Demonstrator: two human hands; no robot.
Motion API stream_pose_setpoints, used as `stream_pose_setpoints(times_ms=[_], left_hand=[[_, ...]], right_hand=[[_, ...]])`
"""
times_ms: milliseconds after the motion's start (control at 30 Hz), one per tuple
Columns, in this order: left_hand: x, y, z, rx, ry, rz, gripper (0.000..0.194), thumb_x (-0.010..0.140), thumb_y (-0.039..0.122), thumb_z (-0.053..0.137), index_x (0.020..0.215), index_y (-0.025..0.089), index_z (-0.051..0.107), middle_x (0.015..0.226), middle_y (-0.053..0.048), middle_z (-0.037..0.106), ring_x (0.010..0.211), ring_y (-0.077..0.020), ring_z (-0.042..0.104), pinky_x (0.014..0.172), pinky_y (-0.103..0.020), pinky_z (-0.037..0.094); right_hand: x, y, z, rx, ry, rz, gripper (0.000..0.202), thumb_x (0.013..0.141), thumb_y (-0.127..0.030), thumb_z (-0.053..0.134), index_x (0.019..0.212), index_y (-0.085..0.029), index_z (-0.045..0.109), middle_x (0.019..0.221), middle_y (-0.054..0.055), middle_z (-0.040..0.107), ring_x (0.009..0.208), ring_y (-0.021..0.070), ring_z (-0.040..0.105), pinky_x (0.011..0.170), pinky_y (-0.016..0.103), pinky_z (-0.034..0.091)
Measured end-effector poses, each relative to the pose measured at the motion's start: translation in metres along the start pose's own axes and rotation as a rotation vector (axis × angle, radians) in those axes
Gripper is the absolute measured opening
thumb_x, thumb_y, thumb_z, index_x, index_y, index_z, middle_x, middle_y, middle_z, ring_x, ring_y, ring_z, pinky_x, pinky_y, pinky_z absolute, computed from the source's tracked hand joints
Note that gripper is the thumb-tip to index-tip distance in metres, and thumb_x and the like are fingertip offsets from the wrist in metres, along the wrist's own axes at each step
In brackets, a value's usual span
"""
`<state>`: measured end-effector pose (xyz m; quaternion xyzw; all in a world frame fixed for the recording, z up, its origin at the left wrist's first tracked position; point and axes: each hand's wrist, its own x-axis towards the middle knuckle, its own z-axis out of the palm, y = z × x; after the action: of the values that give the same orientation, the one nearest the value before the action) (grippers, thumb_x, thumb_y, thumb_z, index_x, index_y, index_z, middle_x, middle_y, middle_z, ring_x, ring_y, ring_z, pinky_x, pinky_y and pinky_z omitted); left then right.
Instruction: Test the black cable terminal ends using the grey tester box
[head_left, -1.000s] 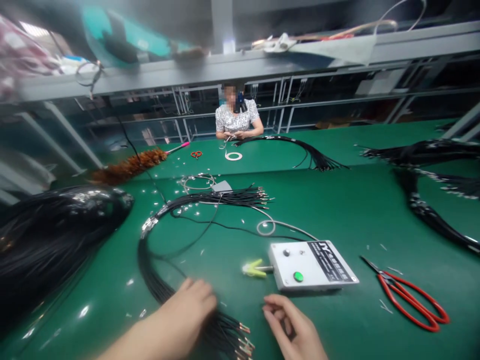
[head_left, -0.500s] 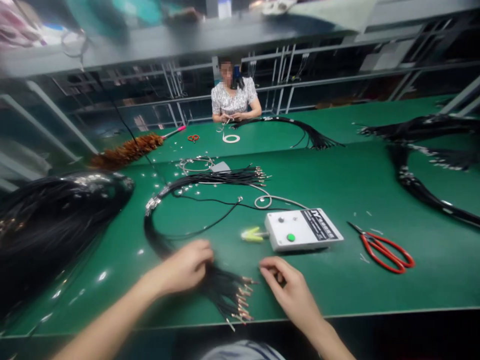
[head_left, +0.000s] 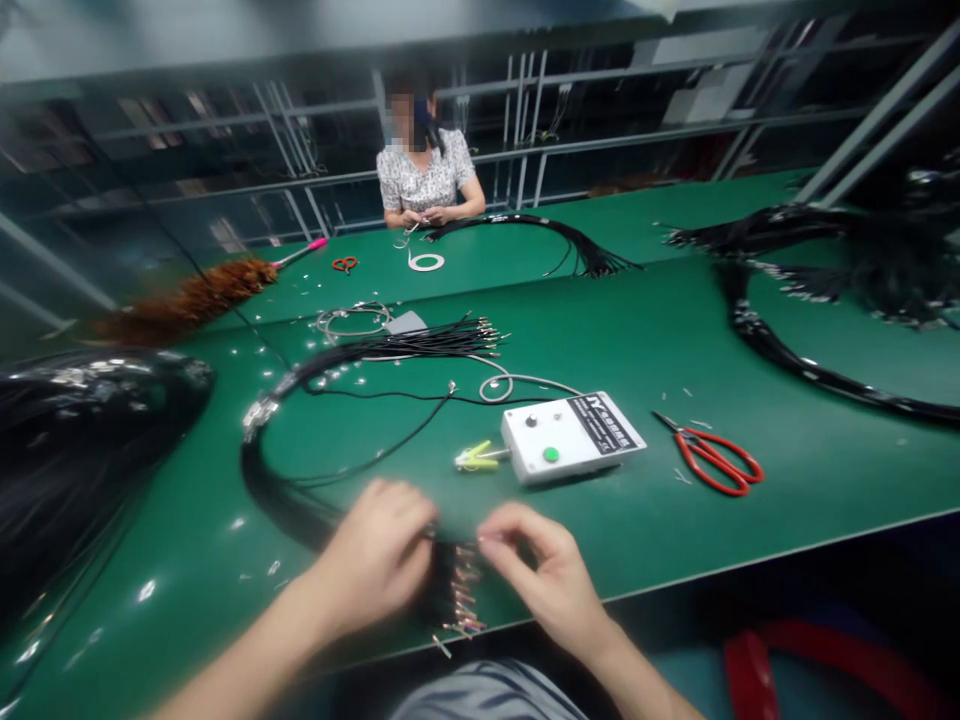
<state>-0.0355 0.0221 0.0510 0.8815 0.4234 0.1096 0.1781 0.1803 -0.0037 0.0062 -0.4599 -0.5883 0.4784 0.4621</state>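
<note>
A bundle of black cables (head_left: 274, 500) curves across the green table, its stripped, copper-coloured ends (head_left: 465, 595) fanned out near the front edge. My left hand (head_left: 386, 550) is closed around the bundle just behind those ends. Just right of the ends is my right hand (head_left: 540, 570), thumb and forefinger pinched together beside the upper wire tips; whatever lies between them is too small to make out. Beyond my hands sits a white box (head_left: 574, 435) with a green button and a yellow-green tip (head_left: 476, 457) at its left side.
Red-handled scissors (head_left: 720, 460) lie to the right. A large black cable pile (head_left: 67, 440) fills the left, and more cables (head_left: 817, 375) lie at the right. Across the table (head_left: 600, 330), a person (head_left: 427, 175) sits near a white tape roll (head_left: 426, 262) and a brown duster (head_left: 202, 300).
The view has shifted, so the scene sits further left. My right hand has come closer to my left hand and the wire ends, and its fingertips have pinched together.
</note>
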Motion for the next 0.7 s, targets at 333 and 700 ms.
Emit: stream_pose_setpoints(times_ms=[333, 700], left_hand=[[0.012, 0.027, 0.011, -0.449, 0.148, -0.108, 0.02, 0.099, 0.02, 0.046, 0.101, 0.021, 0.065, 0.091, -0.003, 0.071, 0.08, -0.0156, 0.064, 0.074, -0.025, 0.048], [0.009, 0.025, 0.025, -0.578, 0.226, -0.208, 0.019, 0.097, 0.022, 0.049, 0.094, 0.021, 0.068, 0.082, -0.002, 0.071, 0.07, -0.014, 0.063, 0.068, -0.023, 0.048]], right_hand=[[0.004, -0.01, -0.004, 0.291, 0.068, 0.18, 0.019, 0.086, -0.036, 0.068, 0.097, -0.02, 0.068, 0.08, 0.002, 0.068, 0.065, 0.0129, 0.057, 0.064, 0.026, 0.047], [0.017, -0.01, 0.02, 0.791, 0.048, 0.426, 0.024, 0.077, -0.034, 0.076, 0.088, -0.02, 0.06, 0.063, -0.006, 0.047, 0.054, 0.0075, 0.037, 0.053, 0.021, 0.03]])
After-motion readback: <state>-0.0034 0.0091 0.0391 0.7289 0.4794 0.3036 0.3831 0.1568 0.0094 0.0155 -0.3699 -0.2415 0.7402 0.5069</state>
